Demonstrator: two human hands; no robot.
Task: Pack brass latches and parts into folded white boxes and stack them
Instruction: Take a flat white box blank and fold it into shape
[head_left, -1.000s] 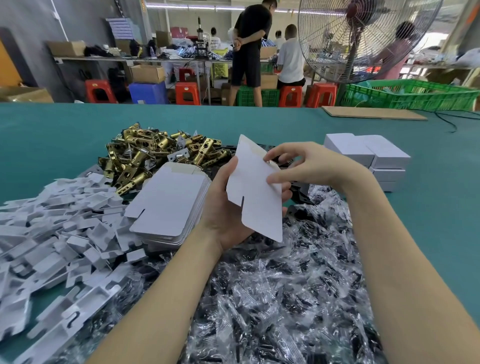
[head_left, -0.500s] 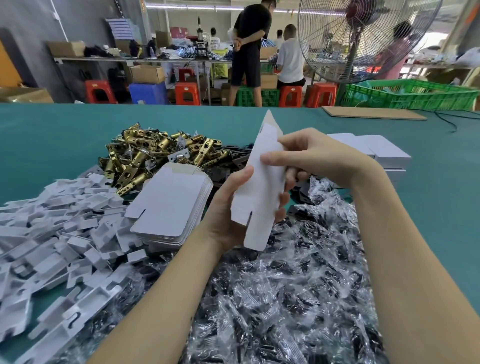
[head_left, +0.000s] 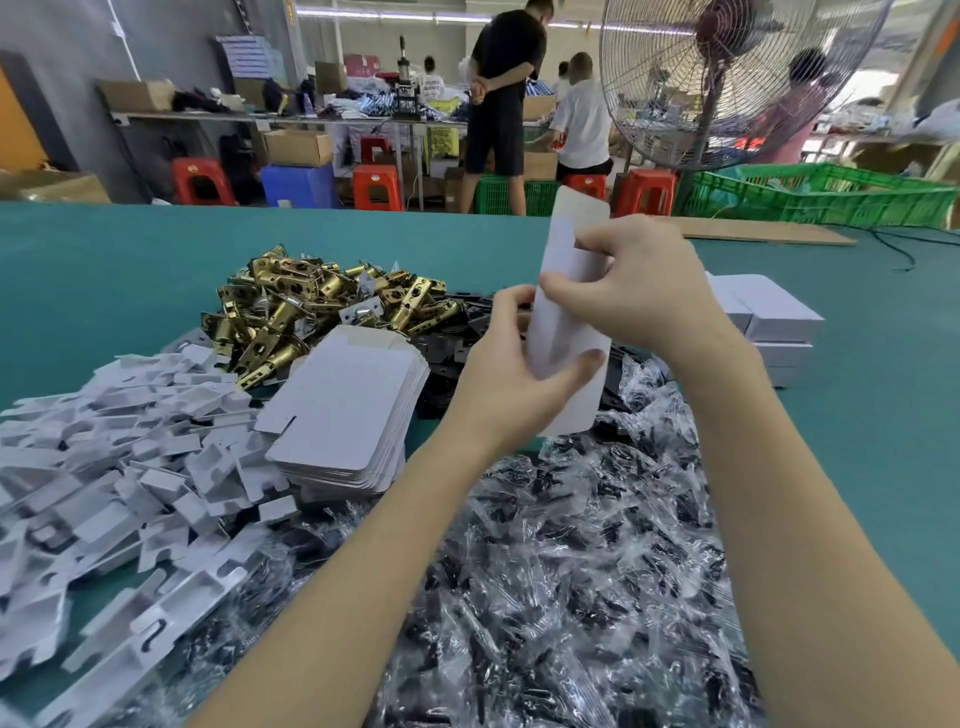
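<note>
The box blank (head_left: 569, 322) is plain white card, matt, with no print showing. It is partly opened into a narrow sleeve: one broad face is turned toward the camera, with a fold line crossing it near the top and a rounded flap standing above that line. Its lower end is cut square and hangs open below the hands. Its long axis runs nearly upright, leaning a little to the right at the top, so the rounded flap points up and away toward the far edge of the bench (head_left: 104, 291) while the open end points down at the heap of bagged parts (head_left: 545, 597).

It is held in the air above the middle of the bench, over the near edge of the bag heap and in front of the brass latches (head_left: 311, 306). The left hand (head_left: 511, 374) grips its lower half, thumb curled across the front face and fingers wrapped behind. The right hand (head_left: 639, 291) holds the upper half, fingers curled and pinching the right edge, thumb pressed on the front.

To the left lies a stack of flat blanks (head_left: 343, 415), touching the latch pile at its far side. Further left is a loose heap of white card inserts (head_left: 114, 447). To the right, behind the right wrist, closed white boxes (head_left: 774, 317) sit stacked on the bench.
</note>
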